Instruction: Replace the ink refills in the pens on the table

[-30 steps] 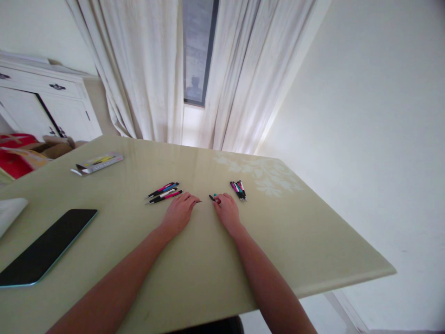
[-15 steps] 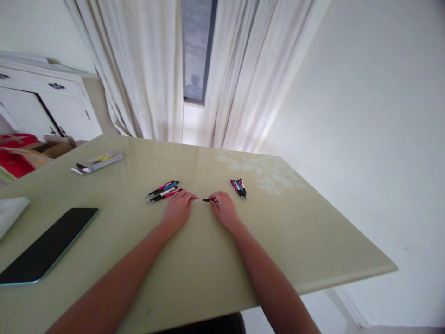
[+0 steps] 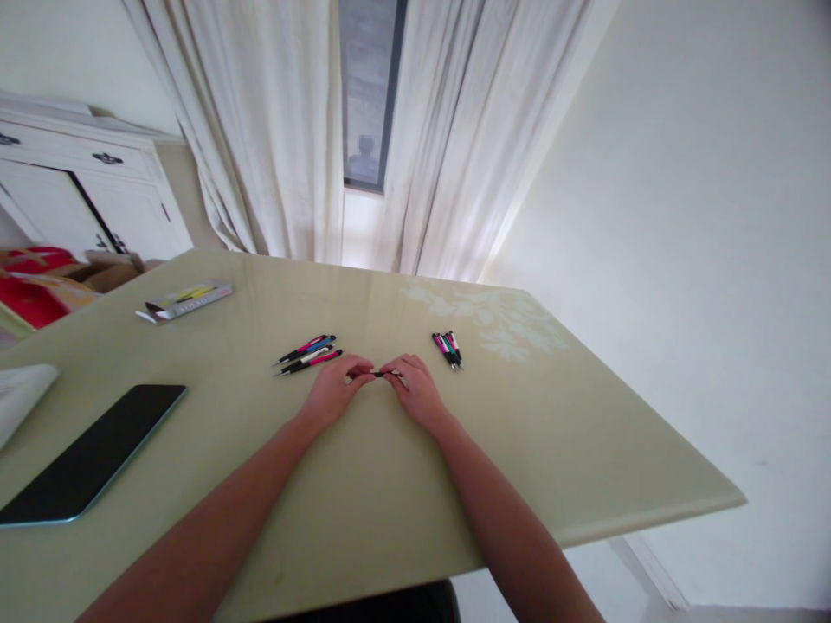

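Both hands meet over the middle of the table, fingertips pinched close together. Between them shows a short dark stretch of a pen [image 3: 378, 375], lying level; most of it is hidden by fingers. My left hand [image 3: 334, 389] is closed on its left end and my right hand [image 3: 415, 388] on its right end. Whether the two ends are joined cannot be made out. Just left of my left hand lie several pens [image 3: 309, 355] in pink, blue, white and black. Beyond my right hand, a small group of pens [image 3: 447, 350] in purple, green and pink rests side by side.
A black tablet [image 3: 97, 454] lies at the left of the pale green table [image 3: 389, 502], with a white object [image 3: 22, 394] at the left edge. An opened pen box [image 3: 188, 300] is at the far left. Curtains [image 3: 273, 130] hang behind; a wall [image 3: 681, 260] stands right.
My hands have come together. The thin pointed piece in my left fingers and the black pen part in my right were apart and now meet. The pens on the table have not moved.
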The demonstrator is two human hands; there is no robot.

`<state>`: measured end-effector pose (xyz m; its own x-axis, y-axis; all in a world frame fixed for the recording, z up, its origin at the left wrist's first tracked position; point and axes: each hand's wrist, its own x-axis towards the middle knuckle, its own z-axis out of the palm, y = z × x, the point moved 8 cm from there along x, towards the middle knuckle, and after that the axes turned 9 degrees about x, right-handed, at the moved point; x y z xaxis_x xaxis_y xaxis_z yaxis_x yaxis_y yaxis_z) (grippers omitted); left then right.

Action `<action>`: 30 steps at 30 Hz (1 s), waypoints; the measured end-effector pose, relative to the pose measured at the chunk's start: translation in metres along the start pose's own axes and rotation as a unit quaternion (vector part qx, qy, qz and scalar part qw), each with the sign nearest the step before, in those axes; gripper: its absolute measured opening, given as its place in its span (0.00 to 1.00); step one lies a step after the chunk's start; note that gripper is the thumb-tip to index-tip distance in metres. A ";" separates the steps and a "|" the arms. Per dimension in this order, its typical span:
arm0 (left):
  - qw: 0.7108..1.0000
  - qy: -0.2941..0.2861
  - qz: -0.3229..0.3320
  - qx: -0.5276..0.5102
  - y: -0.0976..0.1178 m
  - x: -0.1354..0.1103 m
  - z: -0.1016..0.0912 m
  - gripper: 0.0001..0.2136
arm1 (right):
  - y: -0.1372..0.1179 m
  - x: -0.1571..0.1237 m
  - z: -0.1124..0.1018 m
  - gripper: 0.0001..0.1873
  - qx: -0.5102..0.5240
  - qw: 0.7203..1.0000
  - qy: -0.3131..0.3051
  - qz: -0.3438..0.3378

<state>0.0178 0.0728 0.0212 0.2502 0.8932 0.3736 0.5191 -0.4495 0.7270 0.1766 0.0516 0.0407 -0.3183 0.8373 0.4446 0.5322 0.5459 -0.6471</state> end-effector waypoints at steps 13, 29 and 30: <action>0.966 -0.001 -0.113 -0.232 -0.013 0.001 0.004 0.26 | 0.010 0.000 -0.011 0.08 0.121 0.989 0.069 0.053; 0.997 0.044 -0.023 -0.065 0.000 0.001 -0.002 0.12 | 0.059 -0.004 -0.028 0.07 -0.033 0.988 0.117 0.091; 0.998 0.043 -0.010 -0.052 0.003 0.000 -0.002 0.12 | 0.050 -0.002 -0.026 0.07 -0.010 0.992 0.110 0.067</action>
<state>0.0171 0.0715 0.0245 0.1666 0.8999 0.4031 0.4344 -0.4340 0.7893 0.2245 0.0767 0.0236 -0.0665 0.8742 0.4810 0.5750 0.4275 -0.6975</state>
